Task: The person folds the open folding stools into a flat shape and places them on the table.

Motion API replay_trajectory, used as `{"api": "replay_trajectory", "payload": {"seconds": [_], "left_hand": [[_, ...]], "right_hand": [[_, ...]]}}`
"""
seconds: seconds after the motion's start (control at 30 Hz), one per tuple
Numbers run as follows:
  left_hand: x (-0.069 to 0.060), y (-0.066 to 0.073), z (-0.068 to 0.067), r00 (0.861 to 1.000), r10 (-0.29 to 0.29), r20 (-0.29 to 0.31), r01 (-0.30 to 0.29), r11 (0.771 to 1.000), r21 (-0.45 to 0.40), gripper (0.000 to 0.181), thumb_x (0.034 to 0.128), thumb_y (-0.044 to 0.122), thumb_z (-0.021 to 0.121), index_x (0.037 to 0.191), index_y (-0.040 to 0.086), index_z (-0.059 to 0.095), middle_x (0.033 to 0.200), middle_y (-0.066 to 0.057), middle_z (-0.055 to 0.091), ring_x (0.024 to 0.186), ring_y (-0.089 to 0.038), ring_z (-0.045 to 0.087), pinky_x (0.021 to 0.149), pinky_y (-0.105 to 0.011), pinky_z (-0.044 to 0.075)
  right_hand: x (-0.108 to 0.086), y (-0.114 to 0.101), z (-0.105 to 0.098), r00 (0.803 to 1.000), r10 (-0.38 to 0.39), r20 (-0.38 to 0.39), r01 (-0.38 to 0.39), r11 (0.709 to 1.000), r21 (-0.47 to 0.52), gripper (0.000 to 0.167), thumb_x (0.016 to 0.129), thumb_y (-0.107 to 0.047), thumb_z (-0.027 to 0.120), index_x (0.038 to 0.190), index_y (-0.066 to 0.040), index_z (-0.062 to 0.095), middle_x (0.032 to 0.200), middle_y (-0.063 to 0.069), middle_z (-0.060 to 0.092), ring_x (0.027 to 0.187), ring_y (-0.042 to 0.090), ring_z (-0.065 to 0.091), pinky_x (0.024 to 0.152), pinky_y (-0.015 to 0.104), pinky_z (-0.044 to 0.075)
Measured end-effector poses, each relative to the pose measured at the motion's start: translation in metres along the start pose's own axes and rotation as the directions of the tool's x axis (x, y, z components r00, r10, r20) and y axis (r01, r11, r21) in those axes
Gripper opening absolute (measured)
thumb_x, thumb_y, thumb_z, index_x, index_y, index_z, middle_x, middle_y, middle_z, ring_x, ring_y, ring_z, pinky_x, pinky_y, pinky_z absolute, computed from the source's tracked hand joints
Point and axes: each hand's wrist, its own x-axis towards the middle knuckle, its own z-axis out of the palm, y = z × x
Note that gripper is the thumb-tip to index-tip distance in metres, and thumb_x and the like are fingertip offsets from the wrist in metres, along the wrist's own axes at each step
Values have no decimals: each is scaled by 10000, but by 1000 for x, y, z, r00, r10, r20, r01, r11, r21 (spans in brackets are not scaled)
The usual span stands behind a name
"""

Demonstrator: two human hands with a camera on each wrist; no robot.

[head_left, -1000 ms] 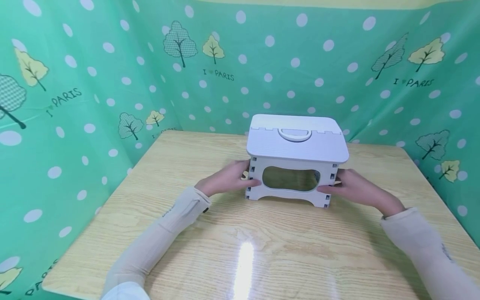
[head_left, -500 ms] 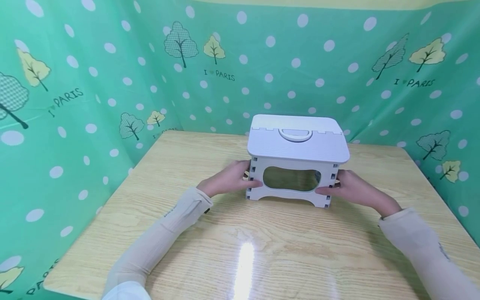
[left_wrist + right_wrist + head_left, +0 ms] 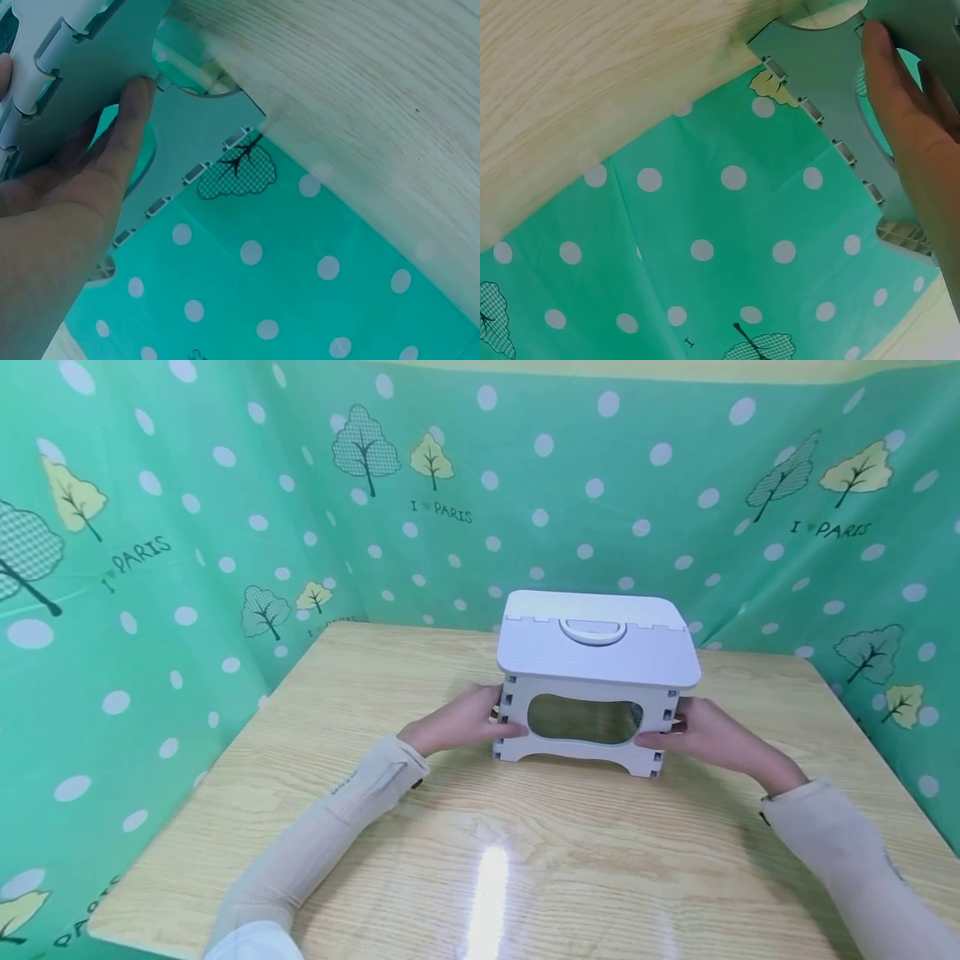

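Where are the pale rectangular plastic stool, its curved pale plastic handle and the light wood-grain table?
Pale rectangular plastic stool (image 3: 598,664): head view, front half of its top.
Curved pale plastic handle (image 3: 593,639): head view, its lower bend.
Light wood-grain table (image 3: 600,852): head view, bare part of the top.

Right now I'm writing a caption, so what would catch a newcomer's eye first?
Probably the pale stool, standing on the table right of the head view's centre. The left hand and right hand grip its opposite ends. Behind it hangs a dotted green curtain.
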Motion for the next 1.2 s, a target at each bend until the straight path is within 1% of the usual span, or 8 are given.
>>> {"api": "replay_trajectory", "payload": {"seconds": [0.2,0.47,0.67,0.83,0.97,1.1,1.2], "left_hand": [[0,1,1,1000,2,7,-2,1000,5,545,941,361,698,1369,76,514,1135,-8,716,932,-46,686,793,-193,558],[0,2,4,999,-5,34,6,999,-36,597,963,350,669,1451,94,438,1244,-43,680,1026,-66,668,868,-217,542],[-1,2,3,999,22,48,-20,999,-46,575,979,327,649,1458,96,430,1266,-104,669,1044,-81,665,884,-229,540],[-2,1,2,998,26,57,-24,999,-37,548,978,297,656,1443,99,444,1233,-72,689,1023,-67,671,869,-219,544],[-2,1,2,998,30,60,-28,999,-35,545,977,292,658,1427,63,452,1199,-40,702,999,-61,678,850,-217,550],[-1,1,2,998,34,60,-32,999,-35,540,975,295,661,1420,68,455,1191,-34,704,993,-67,680,846,-221,553],[-1,1,2,997,37,62,-35,999,-36,540,975,297,662,1417,67,456,1189,-37,704,991,-70,681,845,-225,554]], "right_hand": [[0,4,2,1000,-31,1,31,999,-13,578,893,-235,771,1363,-71,479,1141,186,660,933,187,680,731,302,591],[-2,2,1,999,-41,31,41,999,-5,559,930,-221,728,1396,-82,453,1195,197,653,974,164,688,757,295,586],[-2,3,1,998,-37,54,36,999,26,565,945,-239,708,1416,-95,431,1239,186,643,1024,162,682,805,287,576],[-2,5,1,996,-52,68,49,998,50,565,949,-232,701,1425,-130,413,1275,185,621,1068,174,667,831,292,572],[-2,5,1,995,-67,76,63,996,58,567,952,-219,697,1427,-95,413,1274,191,619,1069,169,667,835,295,573],[-2,5,1,994,-67,84,62,996,64,563,956,-211,690,1420,-41,420,1261,196,627,1056,158,673,833,295,574],[-2,6,1,994,-66,87,60,996,67,556,958,-210,689,1416,-34,427,1260,196,630,1054,154,675,835,295,573]]}}
